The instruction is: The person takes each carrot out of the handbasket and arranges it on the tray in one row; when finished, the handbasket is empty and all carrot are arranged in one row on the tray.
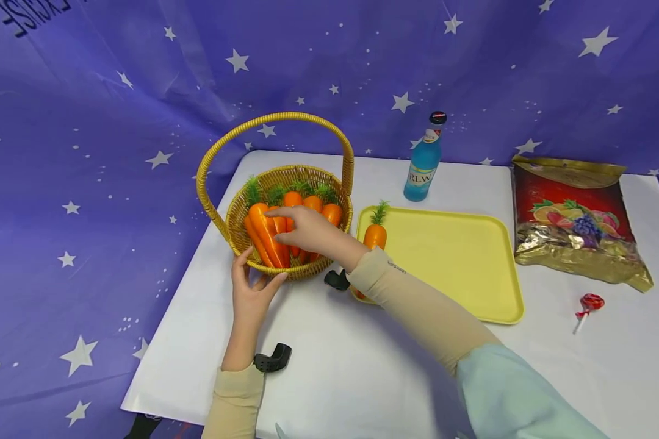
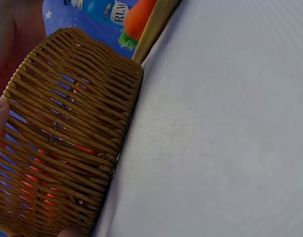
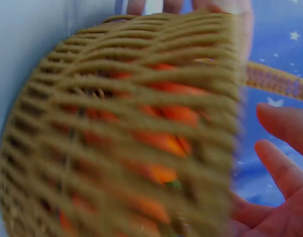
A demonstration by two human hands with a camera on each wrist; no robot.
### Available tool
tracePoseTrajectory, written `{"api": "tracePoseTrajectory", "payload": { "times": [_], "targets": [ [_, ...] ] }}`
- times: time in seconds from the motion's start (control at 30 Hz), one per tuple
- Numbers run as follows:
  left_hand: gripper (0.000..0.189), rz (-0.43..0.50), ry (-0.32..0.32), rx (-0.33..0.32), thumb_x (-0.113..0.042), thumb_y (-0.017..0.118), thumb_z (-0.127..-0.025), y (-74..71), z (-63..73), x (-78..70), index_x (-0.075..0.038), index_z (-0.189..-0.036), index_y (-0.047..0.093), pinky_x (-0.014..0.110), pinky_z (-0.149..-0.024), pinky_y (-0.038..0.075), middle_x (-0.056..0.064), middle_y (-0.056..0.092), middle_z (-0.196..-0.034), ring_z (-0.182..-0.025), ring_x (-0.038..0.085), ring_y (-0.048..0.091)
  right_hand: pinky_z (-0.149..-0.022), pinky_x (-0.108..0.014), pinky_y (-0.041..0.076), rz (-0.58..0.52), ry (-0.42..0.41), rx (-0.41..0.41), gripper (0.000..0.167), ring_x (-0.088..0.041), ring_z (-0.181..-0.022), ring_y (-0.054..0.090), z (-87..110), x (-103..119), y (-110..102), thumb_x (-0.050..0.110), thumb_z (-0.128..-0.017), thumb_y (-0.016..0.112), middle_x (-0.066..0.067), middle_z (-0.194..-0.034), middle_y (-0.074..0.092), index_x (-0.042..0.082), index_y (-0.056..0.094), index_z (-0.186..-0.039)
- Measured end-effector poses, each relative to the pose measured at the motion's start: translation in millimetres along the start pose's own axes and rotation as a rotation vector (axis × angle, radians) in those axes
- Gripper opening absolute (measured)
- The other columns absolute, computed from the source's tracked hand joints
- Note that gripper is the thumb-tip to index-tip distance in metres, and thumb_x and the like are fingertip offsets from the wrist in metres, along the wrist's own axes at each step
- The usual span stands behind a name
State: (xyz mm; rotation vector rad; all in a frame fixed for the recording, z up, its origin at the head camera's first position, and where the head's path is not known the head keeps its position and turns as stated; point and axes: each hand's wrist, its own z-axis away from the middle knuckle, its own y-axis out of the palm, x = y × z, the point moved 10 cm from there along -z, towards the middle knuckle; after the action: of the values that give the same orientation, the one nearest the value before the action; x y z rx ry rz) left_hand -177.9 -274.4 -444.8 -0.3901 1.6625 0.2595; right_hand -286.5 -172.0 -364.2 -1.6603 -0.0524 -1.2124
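A wicker basket (image 1: 345,241) with a tall arched handle holds several orange carrots (image 1: 269,235) with green tops. At the basket's near left side my left hand (image 1: 249,299) grips the rim and outer wall, its thumb (image 2: 0,116) showing against the weave in the left wrist view. My right hand (image 1: 302,228) reaches over the carrots with thumb and index finger apart. In the right wrist view the right hand's fingers (image 3: 284,170) are spread beside the rim, with nothing between them. Another carrot (image 1: 374,236) lies on the yellow tray's left side, partly hidden by my right forearm.
The yellow tray (image 1: 450,262) is right of the basket. Behind it stands a blue bottle (image 1: 421,171). A red and gold fruit-printed bag (image 1: 576,219) lies at the right, with a red lollipop (image 1: 590,302) in front. A purple star-patterned cloth (image 1: 159,110) hangs behind the white table (image 1: 329,372).
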Motion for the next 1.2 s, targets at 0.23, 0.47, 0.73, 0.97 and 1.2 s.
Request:
{"api": "tracePoseTrajectory", "payload": {
  "times": [0.23, 0.47, 0.73, 0.97, 1.2],
  "targets": [
    [0.078, 0.01, -0.022, 0.025, -0.006, 0.079, -0.079, 13.0, -0.1, 0.3, -0.007, -0.142, 0.032, 0.046, -0.106, 0.038, 0.01, 0.014, -0.154, -0.142, 0.023, 0.017, -0.069, -0.024, 0.046, -0.059, 0.09, 0.001, 0.051, -0.014, -0.075, 0.053, -12.8, -22.1, 11.4, 0.022, -0.091, 0.069, -0.003, -0.138, 0.054, 0.023, 0.054, -0.139],
    [0.077, -0.023, -0.028, 0.029, -0.005, 0.078, -0.08, 14.4, -1.3, -3.3, -0.006, -0.142, 0.032, 0.047, -0.105, 0.038, 0.009, 0.01, -0.156, -0.143, 0.028, 0.015, -0.069, -0.022, 0.045, -0.065, 0.085, -0.014, 0.047, -0.017, -0.077, 0.052, -21.7, -23.1, 17.6, 0.021, -0.091, 0.069, -0.001, -0.134, 0.057, 0.025, 0.057, -0.136],
    [0.078, -0.017, -0.041, 0.037, -0.003, 0.078, -0.08, 13.3, -5.6, -3.9, -0.006, -0.143, 0.031, 0.047, -0.106, 0.038, 0.007, 0.011, -0.155, -0.143, 0.025, 0.015, -0.083, -0.028, 0.05, 0.195, 0.032, 0.01, 0.043, -0.027, -0.127, 0.044, -27.2, -3.8, 27.8, 0.018, -0.092, 0.066, -0.005, -0.124, 0.063, 0.026, 0.06, -0.133],
    [0.079, 0.011, -0.064, 0.018, -0.005, 0.078, -0.081, 7.6, 0.3, 2.5, -0.011, -0.143, 0.031, 0.032, -0.102, 0.042, 0.005, 0.015, -0.154, -0.142, 0.021, 0.019, -0.072, -0.021, 0.049, 0.147, 0.015, -0.029, 0.04, -0.021, -0.112, 0.052, -27.5, 0.6, 39.3, 0.019, -0.092, 0.068, -0.003, -0.121, 0.064, 0.026, 0.062, -0.131],
    [0.079, 0.036, -0.087, 0.003, -0.007, 0.077, -0.082, 2.5, 3.5, 7.0, -0.013, -0.144, 0.029, 0.024, -0.097, 0.045, 0.005, 0.013, -0.155, -0.142, 0.026, 0.021, -0.058, -0.015, 0.045, 0.116, -0.057, -0.184, 0.041, -0.014, -0.082, 0.05, -16.9, 11.5, 19.1, 0.022, -0.093, 0.066, -0.008, -0.114, 0.055, 0.027, 0.06, -0.133]
  ]
}}
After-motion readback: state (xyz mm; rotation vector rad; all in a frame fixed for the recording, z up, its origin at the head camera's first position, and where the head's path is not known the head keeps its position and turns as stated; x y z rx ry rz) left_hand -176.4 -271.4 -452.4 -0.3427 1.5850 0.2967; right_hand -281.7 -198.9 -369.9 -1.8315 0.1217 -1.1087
